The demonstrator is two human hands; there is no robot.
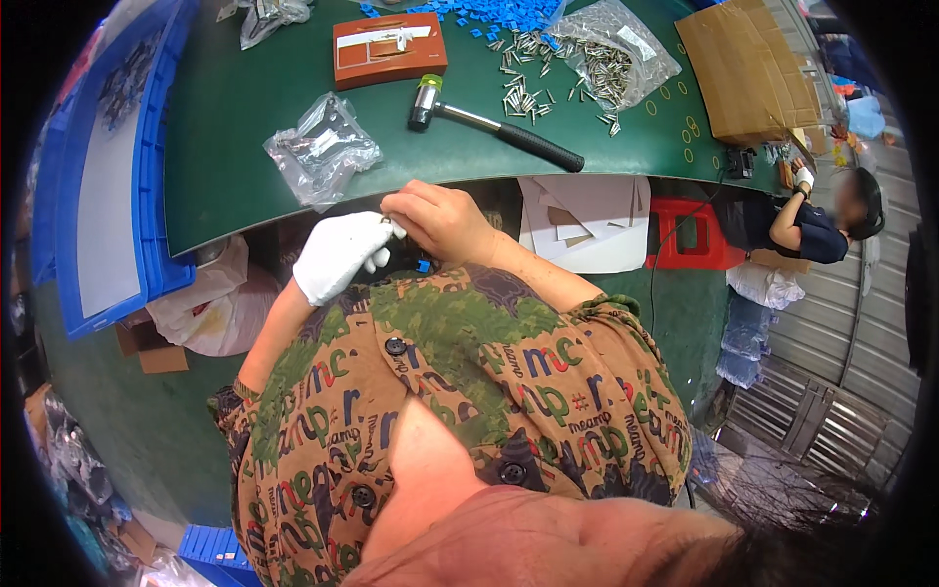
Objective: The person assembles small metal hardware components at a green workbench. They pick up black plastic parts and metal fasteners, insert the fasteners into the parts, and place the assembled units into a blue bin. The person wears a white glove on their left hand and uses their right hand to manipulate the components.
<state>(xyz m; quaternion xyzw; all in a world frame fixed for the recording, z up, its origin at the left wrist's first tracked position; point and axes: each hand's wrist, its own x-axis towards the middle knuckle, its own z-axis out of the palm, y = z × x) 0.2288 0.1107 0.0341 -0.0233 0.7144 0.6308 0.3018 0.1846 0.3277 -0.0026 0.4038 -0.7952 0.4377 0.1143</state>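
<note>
My left hand, in a white glove, meets my bare right hand just in front of the green table's near edge. Both hands have their fingers pinched together at one spot, and whatever small thing they hold is mostly hidden by the fingertips. A small blue piece shows just below my right hand. Beyond the hands, a clear plastic bag with dark metal parts lies near the edge. To its right rests a mallet with a black grip, its head toward the left.
A reddish-brown box stands behind the mallet. Small blue plastic pieces and metal pins lie scattered near an open plastic bag. A cardboard box is at right, a blue bin at left. A co-worker is far right.
</note>
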